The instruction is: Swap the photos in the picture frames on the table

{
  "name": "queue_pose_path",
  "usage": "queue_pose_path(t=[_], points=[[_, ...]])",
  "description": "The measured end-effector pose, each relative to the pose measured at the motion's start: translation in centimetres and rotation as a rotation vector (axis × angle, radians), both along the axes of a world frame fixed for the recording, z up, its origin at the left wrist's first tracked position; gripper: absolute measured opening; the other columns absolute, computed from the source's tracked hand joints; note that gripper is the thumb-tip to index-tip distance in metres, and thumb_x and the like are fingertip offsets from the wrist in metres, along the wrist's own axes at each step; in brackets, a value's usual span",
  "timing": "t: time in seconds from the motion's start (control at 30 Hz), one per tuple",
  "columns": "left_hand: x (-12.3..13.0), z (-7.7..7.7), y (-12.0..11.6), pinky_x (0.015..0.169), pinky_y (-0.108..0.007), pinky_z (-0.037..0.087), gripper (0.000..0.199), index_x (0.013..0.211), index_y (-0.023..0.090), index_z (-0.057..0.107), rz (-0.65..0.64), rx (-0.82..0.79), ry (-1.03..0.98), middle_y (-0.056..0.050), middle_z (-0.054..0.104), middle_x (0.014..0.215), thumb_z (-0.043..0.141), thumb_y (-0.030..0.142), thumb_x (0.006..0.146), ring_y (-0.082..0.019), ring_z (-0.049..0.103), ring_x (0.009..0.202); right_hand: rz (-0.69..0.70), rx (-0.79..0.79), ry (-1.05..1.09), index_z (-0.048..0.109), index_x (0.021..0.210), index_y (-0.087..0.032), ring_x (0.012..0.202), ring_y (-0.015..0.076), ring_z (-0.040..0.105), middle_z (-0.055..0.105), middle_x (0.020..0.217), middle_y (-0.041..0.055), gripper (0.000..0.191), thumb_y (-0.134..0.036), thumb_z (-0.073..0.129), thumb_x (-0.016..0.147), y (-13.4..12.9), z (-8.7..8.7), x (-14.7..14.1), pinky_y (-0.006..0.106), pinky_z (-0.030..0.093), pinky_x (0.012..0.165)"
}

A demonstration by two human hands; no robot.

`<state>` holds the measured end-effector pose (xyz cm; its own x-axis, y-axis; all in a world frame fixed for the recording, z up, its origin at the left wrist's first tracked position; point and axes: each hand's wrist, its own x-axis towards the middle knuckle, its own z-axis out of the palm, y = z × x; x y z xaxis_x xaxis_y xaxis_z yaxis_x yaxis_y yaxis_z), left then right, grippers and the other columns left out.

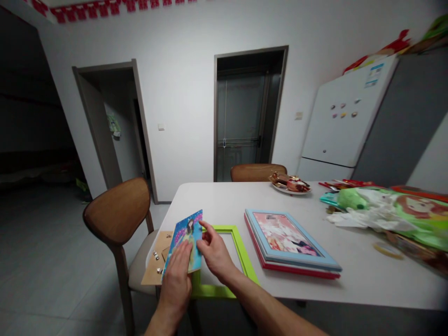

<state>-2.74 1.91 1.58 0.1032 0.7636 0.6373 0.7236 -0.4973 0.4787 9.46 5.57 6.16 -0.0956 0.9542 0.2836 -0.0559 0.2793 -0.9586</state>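
A blue picture (196, 261) printed with a long-haired figure is tilted up over the table's left front edge. My left hand (178, 265) grips it low down, its fingers laid across the printed face. At the picture's right edge, my right hand (216, 252) pinches it between thumb and forefinger. Partly covered by the picture, a brown backing board (151, 274) with small metal clips juts past the table edge. Under my right wrist lies a lime green photo frame (241, 249), its middle showing pale; my hands and forearm hide part of it.
Right of the green frame is a stack of photo frames, a light blue frame (255, 233) on top. Farther back sits a plate (292, 190) of small items. Bags and crumpled tissue (374, 217) crowd the right side near a tape roll (388, 250). A wooden chair (119, 212) stands left.
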Motion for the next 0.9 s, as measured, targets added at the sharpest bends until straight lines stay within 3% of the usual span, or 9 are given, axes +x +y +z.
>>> queue_pose_path(t=[0.1,0.2,0.3,0.37,0.43,0.57,0.67,0.77,0.9], points=[[0.6,2.1,-0.1,0.098,-0.035,0.031,0.039,0.114,0.02,0.049,-0.02,0.043,-0.279,-0.005,0.052,0.119,0.039,0.015,0.076,-0.019,0.044,0.112,0.038,-0.001,0.105,0.035,0.121,-0.015,0.067,0.0109,0.053,0.054,0.081,0.0021,0.052,-0.03,0.045,0.072,-0.9,1.8,0.4,0.023,0.043,0.06],[2.3,3.3,-0.4,0.093,-0.036,0.037,0.033,0.106,0.016,0.054,0.007,-0.044,-0.696,-0.008,0.061,0.105,0.044,0.03,0.078,-0.023,0.051,0.104,-0.032,-0.174,0.092,0.04,0.116,-0.015,0.078,0.0137,0.055,0.056,0.095,0.0076,0.05,-0.035,0.048,0.071,-0.7,0.8,1.2,0.025,0.044,0.065],[4.4,3.3,-0.5,0.084,-0.037,0.043,0.038,0.099,0.01,0.056,-0.066,-0.222,-1.052,-0.011,0.064,0.095,0.047,0.039,0.076,-0.025,0.058,0.093,0.033,-0.393,0.228,0.046,0.108,-0.015,0.072,0.0149,0.058,0.06,0.092,0.0087,0.043,-0.033,0.046,0.069,-0.1,-1.4,2.3,0.025,0.044,0.059],[5.2,2.8,-0.5,0.085,-0.036,0.043,0.042,0.1,0.008,0.054,-0.152,-0.333,-1.143,-0.012,0.064,0.096,0.051,0.039,0.073,-0.025,0.057,0.094,0.053,-0.396,0.356,0.048,0.103,-0.016,0.067,0.0154,0.058,0.063,0.084,0.007,0.039,-0.027,0.043,0.067,0.3,-2.5,3.4,0.024,0.044,0.056],[5.3,2.0,-0.3,0.086,-0.036,0.041,0.046,0.107,0.009,0.049,-0.191,-0.392,-1.167,-0.014,0.061,0.102,0.054,0.037,0.07,-0.024,0.055,0.097,-0.012,-0.351,0.387,0.05,0.101,-0.016,0.064,0.0157,0.059,0.065,0.077,0.005,0.039,-0.021,0.042,0.063,0.5,-2.9,4.9,0.023,0.043,0.054],[3.8,0.2,0.3,0.09,-0.035,0.038,0.053,0.115,0.012,0.041,-0.112,-0.405,-1.028,-0.015,0.052,0.116,0.055,0.028,0.067,-0.022,0.05,0.105,-0.113,-0.35,0.148,0.055,0.095,-0.014,0.057,0.0157,0.059,0.066,0.066,0.0034,0.039,-0.014,0.038,0.06,1.3,-3.1,8.2,0.022,0.042,0.049],[3.1,-0.7,0.3,0.095,-0.036,0.033,0.044,0.109,0.013,0.048,-0.042,-0.405,-0.683,-0.012,0.053,0.116,0.053,0.022,0.066,-0.022,0.046,0.11,-0.158,-0.324,-0.108,0.058,0.089,-0.011,0.058,0.0162,0.059,0.065,0.063,0.0047,0.036,-0.013,0.036,0.06,2.2,-3.5,9.6,0.022,0.041,0.049],[3.2,-1.0,-0.1,0.098,-0.039,0.03,0.04,0.106,0.013,0.051,-0.016,-0.368,-0.319,-0.012,0.053,0.116,0.05,0.018,0.066,-0.022,0.044,0.111,-0.201,-0.252,-0.309,0.06,0.089,-0.008,0.063,0.0164,0.059,0.066,0.068,0.0066,0.037,-0.014,0.034,0.063,3.0,-4.1,9.6,0.021,0.041,0.052],[3.6,-1.4,-0.5,0.097,-0.04,0.032,0.045,0.109,0.005,0.05,-0.03,-0.328,-0.015,-0.018,0.049,0.119,0.049,0.014,0.065,-0.025,0.043,0.113,-0.22,-0.206,-0.476,0.06,0.093,-0.007,0.068,0.0157,0.06,0.066,0.074,0.0072,0.04,-0.014,0.031,0.067,4.1,-4.8,8.9,0.02,0.042,0.056]])
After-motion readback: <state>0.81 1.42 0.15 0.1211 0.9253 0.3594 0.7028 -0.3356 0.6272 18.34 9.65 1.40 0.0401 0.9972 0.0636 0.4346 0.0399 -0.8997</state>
